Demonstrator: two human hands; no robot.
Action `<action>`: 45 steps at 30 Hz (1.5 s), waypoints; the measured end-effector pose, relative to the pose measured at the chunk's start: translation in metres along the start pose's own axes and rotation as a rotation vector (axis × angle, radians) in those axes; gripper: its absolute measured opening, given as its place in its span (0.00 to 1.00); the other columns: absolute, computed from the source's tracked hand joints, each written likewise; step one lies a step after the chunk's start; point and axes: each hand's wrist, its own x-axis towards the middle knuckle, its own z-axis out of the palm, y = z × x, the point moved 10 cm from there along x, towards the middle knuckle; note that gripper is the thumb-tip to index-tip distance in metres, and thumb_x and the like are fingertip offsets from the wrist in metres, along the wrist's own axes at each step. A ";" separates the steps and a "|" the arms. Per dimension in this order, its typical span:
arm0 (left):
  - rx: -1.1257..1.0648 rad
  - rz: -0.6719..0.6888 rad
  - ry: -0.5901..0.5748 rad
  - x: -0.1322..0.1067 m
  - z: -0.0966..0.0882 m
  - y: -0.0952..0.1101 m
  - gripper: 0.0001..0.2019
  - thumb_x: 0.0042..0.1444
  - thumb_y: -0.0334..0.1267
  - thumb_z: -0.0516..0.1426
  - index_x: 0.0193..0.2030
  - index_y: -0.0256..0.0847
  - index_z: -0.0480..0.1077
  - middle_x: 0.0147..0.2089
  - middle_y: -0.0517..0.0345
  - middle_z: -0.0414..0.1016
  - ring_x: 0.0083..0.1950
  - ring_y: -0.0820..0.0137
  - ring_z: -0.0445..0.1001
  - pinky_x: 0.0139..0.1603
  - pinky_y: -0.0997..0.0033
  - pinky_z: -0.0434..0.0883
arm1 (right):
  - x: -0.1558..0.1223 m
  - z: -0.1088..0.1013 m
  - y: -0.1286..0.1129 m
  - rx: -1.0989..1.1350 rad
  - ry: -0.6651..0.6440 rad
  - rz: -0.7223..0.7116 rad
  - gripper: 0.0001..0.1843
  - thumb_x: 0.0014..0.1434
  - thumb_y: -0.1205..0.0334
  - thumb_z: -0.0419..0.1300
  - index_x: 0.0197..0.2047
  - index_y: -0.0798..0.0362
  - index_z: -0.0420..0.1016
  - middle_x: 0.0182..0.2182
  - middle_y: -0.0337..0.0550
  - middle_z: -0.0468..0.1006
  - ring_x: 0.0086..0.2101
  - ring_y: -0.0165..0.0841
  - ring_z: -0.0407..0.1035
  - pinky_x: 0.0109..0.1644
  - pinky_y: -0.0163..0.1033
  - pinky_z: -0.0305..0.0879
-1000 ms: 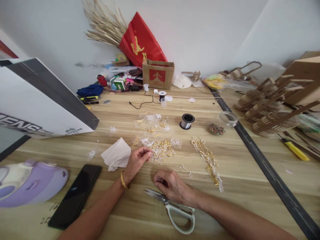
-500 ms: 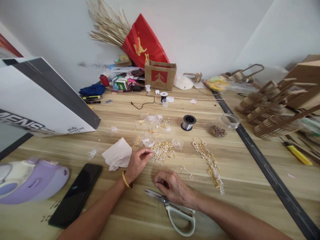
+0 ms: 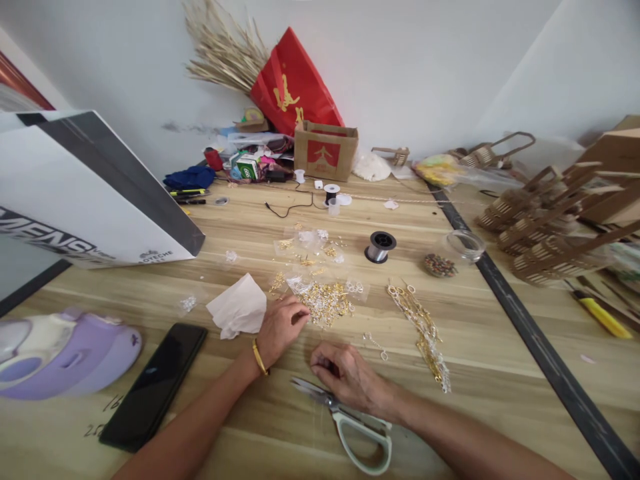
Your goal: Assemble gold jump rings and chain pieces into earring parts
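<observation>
My left hand (image 3: 281, 327) is at the near-left edge of a pile of small gold and silver beads (image 3: 327, 301), fingertips drawn together; anything between them is too small to see. My right hand (image 3: 350, 375) rests on the wood with its fingers curled in and thumb against them, so what they hold is hidden. Under and beside it lie white-handled scissors (image 3: 363, 440), blades pointing left. A short chain with rings (image 3: 376, 345) lies to its right. Farther right is a bundle of gold and silver beaded strands (image 3: 420, 333).
A wire spool (image 3: 381, 247) and a jar of dark beads (image 3: 440, 264) stand beyond the pile. To the left are a tissue (image 3: 239, 307), a phone (image 3: 155, 387), a lilac object (image 3: 70, 357) and a large white box (image 3: 95, 200). Small woven baskets (image 3: 545, 227) and a yellow cutter (image 3: 605, 317) are at right.
My left hand has shifted slightly right and down along the pile's edge, its fingers bending more. The right hand stays curled in place. The whole view has moved a little.
</observation>
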 end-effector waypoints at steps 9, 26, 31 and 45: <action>0.010 0.012 -0.001 0.002 0.003 0.002 0.04 0.53 0.31 0.57 0.30 0.40 0.73 0.33 0.56 0.74 0.37 0.67 0.71 0.42 0.67 0.66 | 0.000 0.001 0.001 -0.005 0.013 -0.026 0.06 0.55 0.74 0.53 0.31 0.55 0.69 0.24 0.34 0.67 0.24 0.25 0.59 0.27 0.29 0.54; -0.053 0.087 0.056 -0.001 -0.001 0.008 0.05 0.54 0.29 0.55 0.29 0.40 0.70 0.32 0.56 0.74 0.36 0.68 0.72 0.42 0.68 0.67 | -0.001 0.001 0.002 -0.004 0.002 -0.012 0.06 0.55 0.73 0.54 0.32 0.54 0.69 0.24 0.34 0.67 0.24 0.25 0.58 0.27 0.29 0.54; -0.226 0.009 0.093 0.000 -0.007 0.003 0.04 0.53 0.31 0.55 0.30 0.39 0.71 0.31 0.57 0.77 0.34 0.69 0.73 0.39 0.71 0.70 | -0.001 0.001 0.002 0.001 0.002 -0.002 0.06 0.55 0.74 0.54 0.31 0.55 0.68 0.23 0.34 0.67 0.23 0.25 0.58 0.27 0.29 0.54; -0.613 -0.196 0.024 0.001 0.003 -0.016 0.04 0.47 0.33 0.59 0.30 0.36 0.73 0.32 0.55 0.76 0.35 0.70 0.73 0.40 0.72 0.71 | -0.001 0.001 0.003 0.003 0.010 -0.013 0.06 0.55 0.73 0.53 0.32 0.55 0.69 0.24 0.34 0.67 0.23 0.25 0.58 0.27 0.29 0.54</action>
